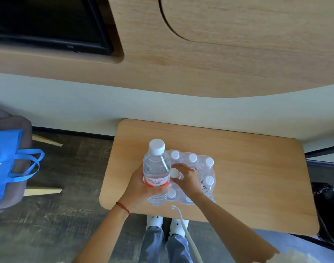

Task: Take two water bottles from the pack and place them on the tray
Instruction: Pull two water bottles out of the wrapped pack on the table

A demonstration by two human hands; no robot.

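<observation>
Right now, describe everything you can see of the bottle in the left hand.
The bottle is clear plastic, full of water by the look of it, with a white ribbed screw cap still on and a red-and-white label band round its lower body. It is upright, tilted slightly, lifted above the left edge of the shrink-wrapped pack. The left hand wraps it at label height; nothing else clearly touches it.

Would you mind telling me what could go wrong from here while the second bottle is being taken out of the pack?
1. The right hand pulls at a capped bottle still inside the shrink-wrapped pack; the wrap may resist, dragging the pack across the table.
2. The left hand grips the freed bottle alone; a sudden tug could loosen it.
3. No tray is visible here.
</observation>
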